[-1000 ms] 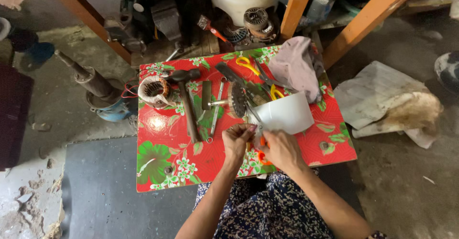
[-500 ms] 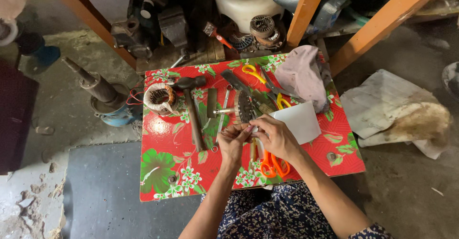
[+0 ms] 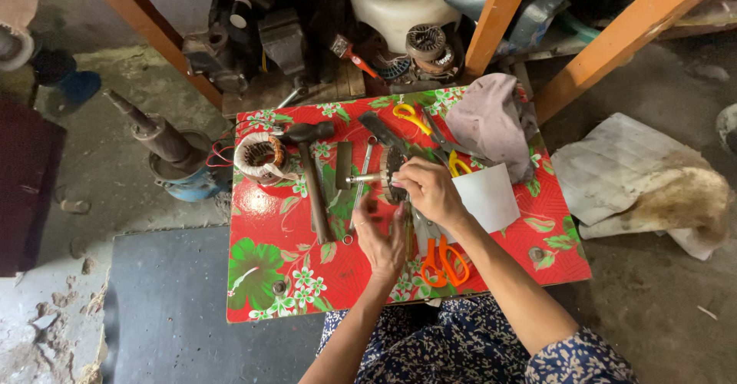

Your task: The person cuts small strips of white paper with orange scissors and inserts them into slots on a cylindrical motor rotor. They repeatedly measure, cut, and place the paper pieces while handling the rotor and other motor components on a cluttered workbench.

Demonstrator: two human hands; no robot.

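Two hands over red floral table (image 3: 284,276) | right hand (image 3: 431,192) now grips motor rotor (image 3: 390,175) at 12 o'clock | left hand (image 3: 381,238) has let go, open | white paper (image 3: 491,200) dropped at 3 o'clock

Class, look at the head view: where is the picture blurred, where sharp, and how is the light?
Head view: left hand smeared by motion blur at its fingers; right hand and orange scissors fairly sharp; light soft and even on the red flowered table, shadows faint; white paper bright.
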